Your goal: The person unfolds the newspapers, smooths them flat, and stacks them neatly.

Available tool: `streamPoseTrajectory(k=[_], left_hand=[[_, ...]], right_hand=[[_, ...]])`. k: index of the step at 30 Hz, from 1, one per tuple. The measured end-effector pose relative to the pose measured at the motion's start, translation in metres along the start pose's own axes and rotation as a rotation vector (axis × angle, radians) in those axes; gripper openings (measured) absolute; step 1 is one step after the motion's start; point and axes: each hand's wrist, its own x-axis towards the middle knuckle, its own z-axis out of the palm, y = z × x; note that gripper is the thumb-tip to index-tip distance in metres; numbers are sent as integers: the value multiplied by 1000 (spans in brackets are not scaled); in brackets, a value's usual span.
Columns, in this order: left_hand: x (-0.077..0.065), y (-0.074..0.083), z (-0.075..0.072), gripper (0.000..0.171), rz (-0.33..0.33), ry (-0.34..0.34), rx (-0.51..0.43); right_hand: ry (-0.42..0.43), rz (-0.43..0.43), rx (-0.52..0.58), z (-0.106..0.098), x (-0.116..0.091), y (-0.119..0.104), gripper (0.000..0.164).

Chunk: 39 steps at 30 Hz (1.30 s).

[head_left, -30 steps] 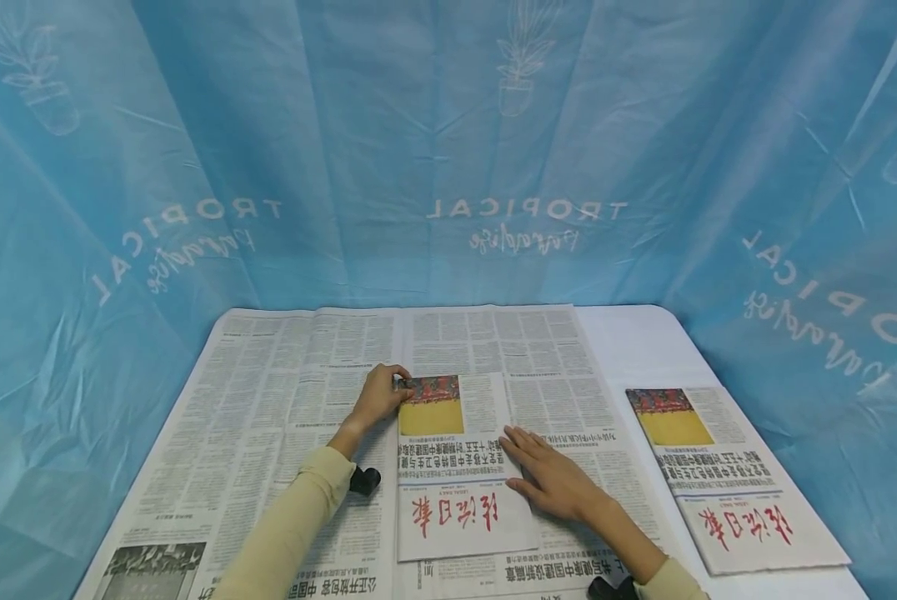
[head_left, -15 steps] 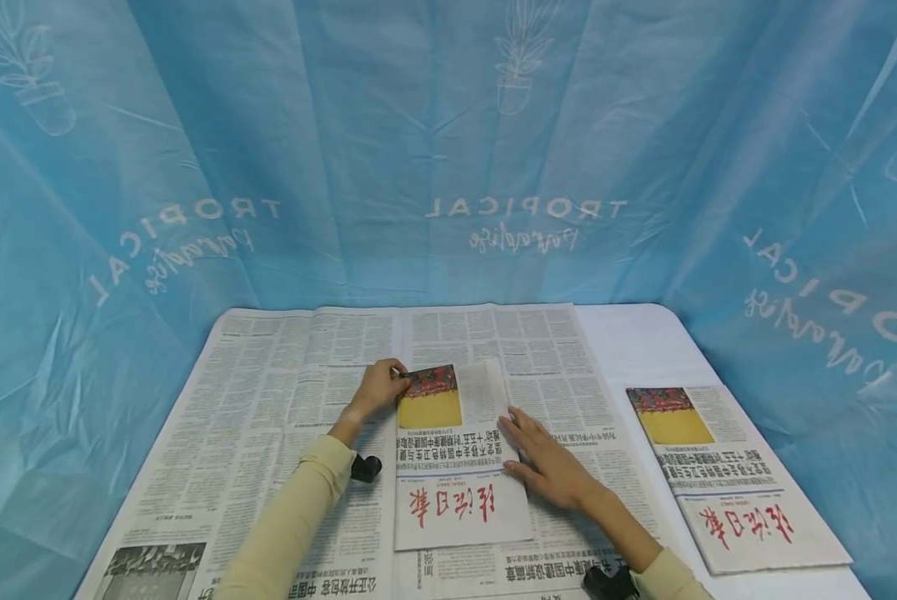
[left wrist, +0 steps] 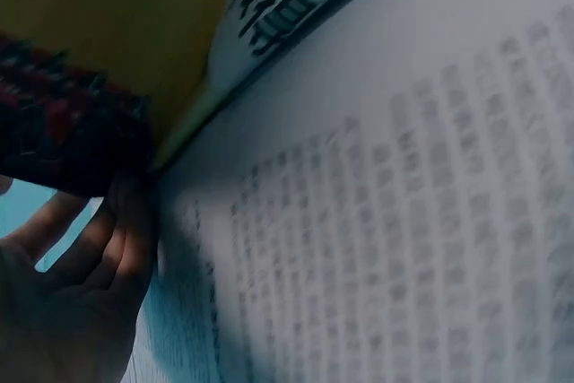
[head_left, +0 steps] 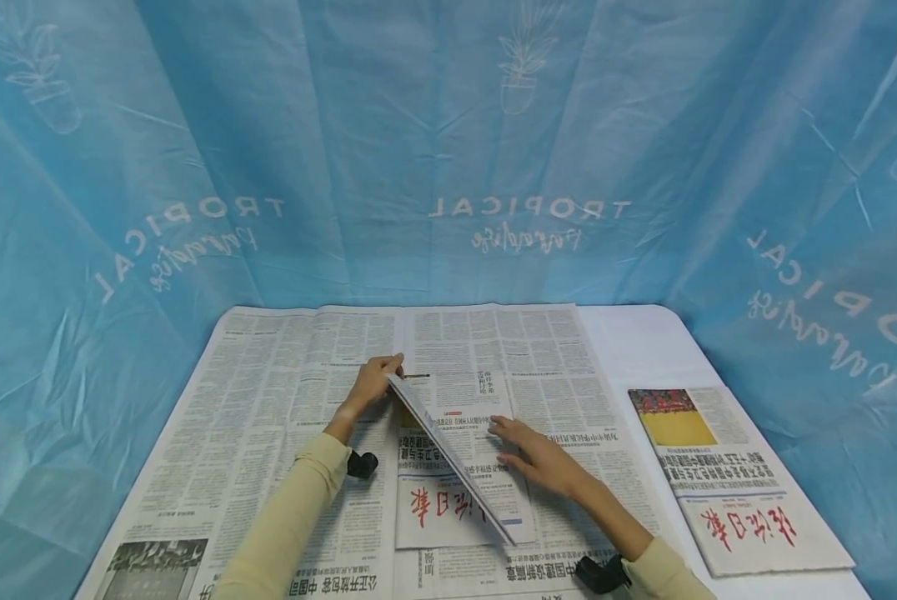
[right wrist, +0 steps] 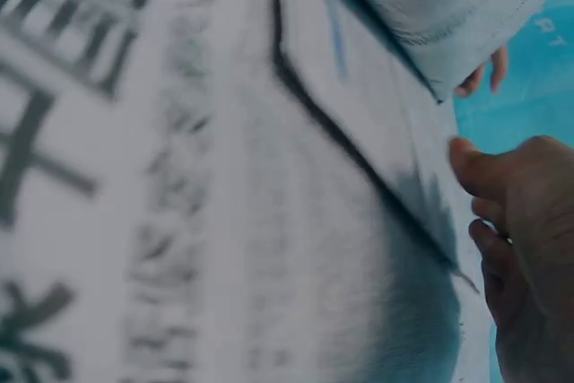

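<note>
One folded newspaper [head_left: 435,492], centre of frame, on spread newspaper sheets [head_left: 253,400]. Left hand [head_left: 372,385] pinches raised leaf [head_left: 448,457] at upper-left corner, apparently holding it tilted off layers below. Right hand [head_left: 544,458] by right edge, fingers loose, gripping nothing; contact unclear. Second folded newspaper [head_left: 734,483] at right of frame, strip of white tabletop [head_left: 621,346] between, lower-right corner near tabletop edge. Most room for moving seems leftward.
</note>
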Motion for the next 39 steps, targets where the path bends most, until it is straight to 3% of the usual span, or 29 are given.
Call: streamPoseTrajectory(k=[5, 13, 19, 27, 34, 39], left_hand=[[-4, -3, -10, 37, 43, -113, -101], [-15, -9, -32, 38, 13, -411, -119], [-32, -15, -47, 43, -14, -519, -83], [-52, -29, -71, 43, -3, -537, 9], [-59, -34, -90, 37, 66, -558, 74], [-59, -34, -102, 35, 69, -504, 156]], right_hand=[[-120, 34, -151, 4, -3, 0, 60], [-128, 41, -165, 6, -3, 3, 61], [-98, 30, -171, 6, -5, 5, 60], [-88, 10, -166, 4, -6, 5, 61], [-77, -15, -192, 1, -6, 7, 61], [-84, -40, -162, -1, -5, 9, 61]])
